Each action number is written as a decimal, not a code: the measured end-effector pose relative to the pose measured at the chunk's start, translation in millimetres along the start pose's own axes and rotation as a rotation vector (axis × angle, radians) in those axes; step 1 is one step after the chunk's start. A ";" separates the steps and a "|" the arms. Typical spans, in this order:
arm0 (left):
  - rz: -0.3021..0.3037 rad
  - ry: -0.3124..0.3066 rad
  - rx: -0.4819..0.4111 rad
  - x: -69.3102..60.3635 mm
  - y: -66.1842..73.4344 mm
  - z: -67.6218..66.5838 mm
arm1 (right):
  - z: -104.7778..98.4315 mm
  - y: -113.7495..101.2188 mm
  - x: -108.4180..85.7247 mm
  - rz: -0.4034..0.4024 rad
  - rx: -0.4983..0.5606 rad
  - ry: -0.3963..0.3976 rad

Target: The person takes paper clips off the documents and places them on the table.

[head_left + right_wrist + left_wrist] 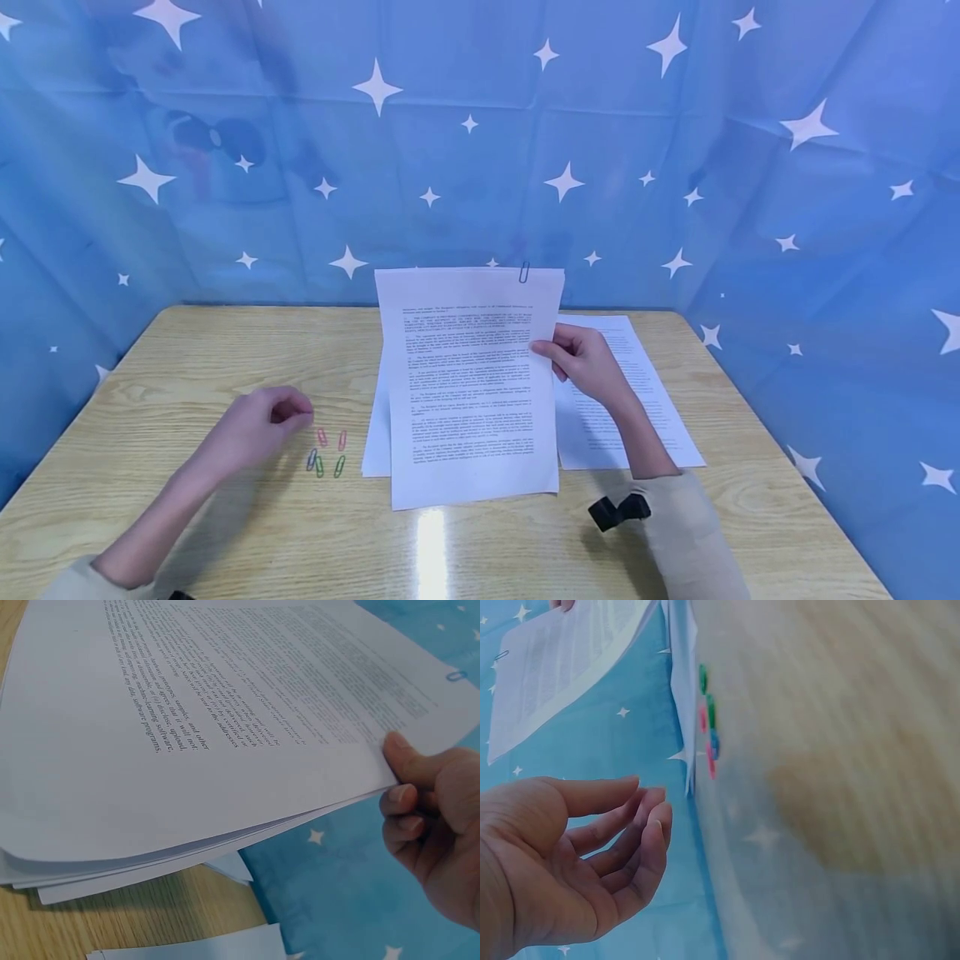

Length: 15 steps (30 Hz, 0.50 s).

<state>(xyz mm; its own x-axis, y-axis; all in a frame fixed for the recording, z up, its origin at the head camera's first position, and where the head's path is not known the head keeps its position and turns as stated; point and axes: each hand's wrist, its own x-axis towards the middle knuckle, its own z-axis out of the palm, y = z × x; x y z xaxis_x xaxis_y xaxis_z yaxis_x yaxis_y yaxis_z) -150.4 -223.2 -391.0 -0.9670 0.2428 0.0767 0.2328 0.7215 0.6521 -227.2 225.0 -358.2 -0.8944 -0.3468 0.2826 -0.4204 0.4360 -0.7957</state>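
Observation:
Between thumb and fingers, my right hand (588, 362) pinches the right edge of a stack of printed papers (472, 383), held up above the table. A dark blue paper clip (524, 272) sits on the stack's top edge, near its right corner. In the right wrist view the thumb lies on the front sheet (247, 795) and the sheets fan apart at the lower edge. My left hand (262, 421) hovers with loosely curled fingers near several paper clips (319, 467), pink, green and blue, on the table. Nothing shows between its fingers (634, 847) in the left wrist view.
More printed sheets (630, 400) lie on the wooden table (300, 542) behind the right hand. Another white sheet (377, 450) shows at the left behind the raised stack. A blue curtain with white stars (465, 192) hangs around the table's back and sides.

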 end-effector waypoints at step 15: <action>0.037 0.162 -0.065 12.9 26.4 -7.1 | 0.4 1.9 0.0 -0.005 -0.006 0.011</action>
<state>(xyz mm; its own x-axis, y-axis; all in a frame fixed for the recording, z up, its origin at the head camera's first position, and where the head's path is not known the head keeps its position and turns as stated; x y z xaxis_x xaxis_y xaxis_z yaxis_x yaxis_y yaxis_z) -157.4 -205.7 -367.4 -0.9632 0.1566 0.2186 0.2662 0.6693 0.6937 -227.9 225.5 -359.9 -0.8939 -0.3400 0.2922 -0.4257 0.4395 -0.7910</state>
